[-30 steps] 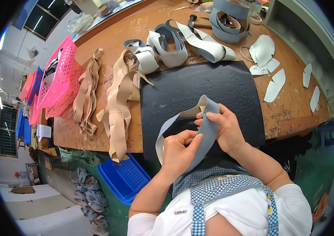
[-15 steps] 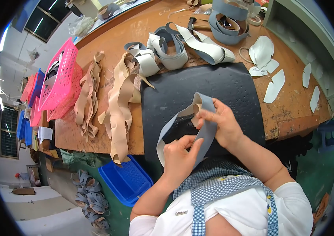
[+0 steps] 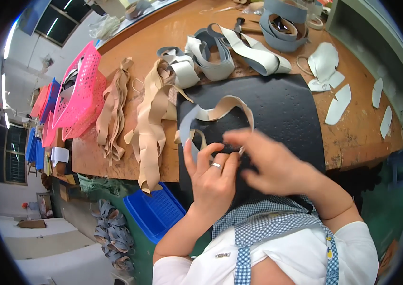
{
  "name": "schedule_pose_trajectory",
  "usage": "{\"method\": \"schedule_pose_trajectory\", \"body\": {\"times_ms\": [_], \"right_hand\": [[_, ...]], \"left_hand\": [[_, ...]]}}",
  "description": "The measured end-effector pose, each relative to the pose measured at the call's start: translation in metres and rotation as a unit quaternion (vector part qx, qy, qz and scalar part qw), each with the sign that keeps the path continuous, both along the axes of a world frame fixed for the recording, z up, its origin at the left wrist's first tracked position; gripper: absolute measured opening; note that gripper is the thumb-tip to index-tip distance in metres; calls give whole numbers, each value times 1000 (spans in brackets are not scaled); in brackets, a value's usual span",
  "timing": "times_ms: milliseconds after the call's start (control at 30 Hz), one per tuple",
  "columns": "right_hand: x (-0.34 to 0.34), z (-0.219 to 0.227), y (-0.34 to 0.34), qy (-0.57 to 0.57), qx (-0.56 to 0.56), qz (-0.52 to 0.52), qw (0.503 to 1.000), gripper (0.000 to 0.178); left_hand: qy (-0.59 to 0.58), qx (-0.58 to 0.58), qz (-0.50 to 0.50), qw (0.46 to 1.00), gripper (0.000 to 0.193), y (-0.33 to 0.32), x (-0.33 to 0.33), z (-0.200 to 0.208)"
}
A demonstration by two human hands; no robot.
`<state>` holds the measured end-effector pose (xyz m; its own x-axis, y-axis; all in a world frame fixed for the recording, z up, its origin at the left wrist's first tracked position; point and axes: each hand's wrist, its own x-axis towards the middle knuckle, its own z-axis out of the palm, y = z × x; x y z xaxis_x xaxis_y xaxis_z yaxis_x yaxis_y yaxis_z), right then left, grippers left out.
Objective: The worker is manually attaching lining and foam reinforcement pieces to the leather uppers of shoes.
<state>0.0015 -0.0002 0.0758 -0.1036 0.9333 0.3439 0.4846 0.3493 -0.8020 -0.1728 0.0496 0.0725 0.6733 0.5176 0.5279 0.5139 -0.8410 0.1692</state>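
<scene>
A curved strip [image 3: 190, 127], grey-blue on one face with beige and white on the other, loops over the black mat [image 3: 277, 107]. My left hand [image 3: 213, 178], a ring on one finger, pinches the strip near its close end with thumb and fingertips, the other fingers bent along it. Just right of it is my right hand [image 3: 273, 164], its fingers smeared by motion beside the strip's right end. Whether they touch the strip cannot be made out. Left of the mat lie a stack of beige strips [image 3: 151, 128] and a second bundle of beige strips [image 3: 112, 111].
Grey-and-white strip rolls [image 3: 215, 61] stand behind the mat, near a hammer [image 3: 246, 28] and a large grey coil [image 3: 282, 42]. White cut pieces [image 3: 338, 104] lie at right. A pink basket [image 3: 79, 90] stands at left; a blue basket [image 3: 154, 213] is below the table edge.
The strip has been turned, so its beige lining now shows in a wide loop. My right hand has come off its upper part and moved down, close to my left.
</scene>
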Motion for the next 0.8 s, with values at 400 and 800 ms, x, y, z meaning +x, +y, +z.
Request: {"method": "schedule_pose_trajectory", "body": {"times_ms": [400,800], "right_hand": [[25,-43,-16,206,-123,-99,966,31],[27,-58,-25,209,-115,-100,966,26]], "left_hand": [[-412,-710,-37,569,44,11,12,-35],[-462,-797,-191,340,38,25,8,-58]]}}
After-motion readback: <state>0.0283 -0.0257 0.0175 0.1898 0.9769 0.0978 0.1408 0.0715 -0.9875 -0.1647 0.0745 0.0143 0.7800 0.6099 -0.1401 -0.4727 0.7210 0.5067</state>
